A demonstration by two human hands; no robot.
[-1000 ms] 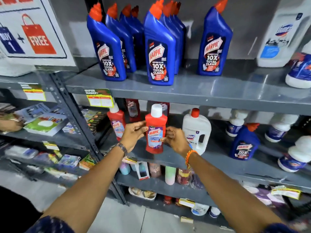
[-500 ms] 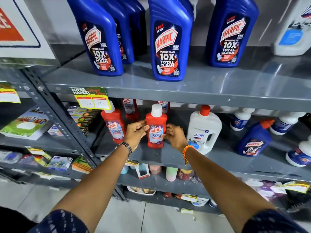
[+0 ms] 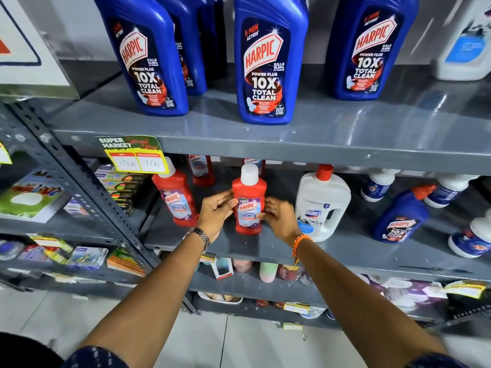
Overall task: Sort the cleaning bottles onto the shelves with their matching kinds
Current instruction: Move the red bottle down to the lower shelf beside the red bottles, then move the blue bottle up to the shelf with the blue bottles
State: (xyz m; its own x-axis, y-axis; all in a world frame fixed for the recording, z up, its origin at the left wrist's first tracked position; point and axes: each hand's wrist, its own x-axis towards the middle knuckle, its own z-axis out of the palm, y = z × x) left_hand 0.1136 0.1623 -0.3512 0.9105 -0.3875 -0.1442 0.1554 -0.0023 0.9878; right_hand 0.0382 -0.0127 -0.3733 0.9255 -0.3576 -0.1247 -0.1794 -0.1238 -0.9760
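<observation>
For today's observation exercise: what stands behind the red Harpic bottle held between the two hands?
Directly behind the red bottle, another red Harpic bottle shows only a sliver of its label; the rest is covered. A third red one stands further left, its top hidden by the upper shelf.

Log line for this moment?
step: placing | item: red bottle, upright, middle shelf | left hand: touching | right hand: touching

Bright, even overhead lighting. The glossy grey upper shelf (image 3: 345, 134) carries broad glare patches and soft reflections of the blue Harpic bottles (image 3: 268, 62). The compartment beneath lies in shadow. Wide-angle distortion bows the shelf edges and the slotted upright (image 3: 79, 181). Centre labels read sharply; the white bottle (image 3: 467, 49) at far right and lower corners blur.
</observation>
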